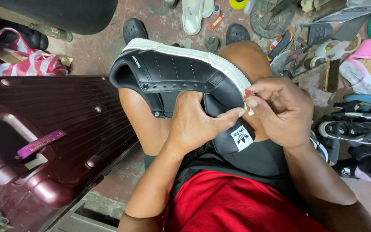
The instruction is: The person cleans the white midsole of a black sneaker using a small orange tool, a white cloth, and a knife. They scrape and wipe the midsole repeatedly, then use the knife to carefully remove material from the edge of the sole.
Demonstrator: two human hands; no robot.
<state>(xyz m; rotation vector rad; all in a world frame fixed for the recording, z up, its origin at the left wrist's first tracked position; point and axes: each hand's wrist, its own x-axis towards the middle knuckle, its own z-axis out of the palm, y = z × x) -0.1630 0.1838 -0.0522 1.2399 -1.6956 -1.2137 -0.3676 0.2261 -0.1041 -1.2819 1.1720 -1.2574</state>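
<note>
Step in hand: the person works at the toe end of a black sneaker (174, 71) laid sole-side away across the bare knees, and seems to be pressing or pinching the white sole edge (220, 64) against the upper; whether glue or thread is involved cannot be told from this view.

Shoe's place: at the centre of the view, heel toward 10 o'clock, toe toward 4 o'clock, resting on the thighs above the red shorts (237, 206).

Left hand (194, 124): curled closed around the tongue and throat of the shoe, thumb stretched toward 3 o'clock onto the toe, steadying it.

Right hand (282, 111): at 3 o'clock of the shoe, fingers bent tight, thumb and forefinger nipped narrowly on the sole's rim at the toe; a small reddish bit shows there, too small to identify.

Next move, as a judgement: the work calls for a firm hold from the left hand while the right shifts its pinch along the rim, without letting the shoe roll off the knees.

Surroundings: a maroon hard suitcase (65, 129) lies at 9 o'clock; a heap of other shoes (361, 124) sits at 3 o'clock; tools and sandals (280, 25) lie on the floor at 1 o'clock.
</note>
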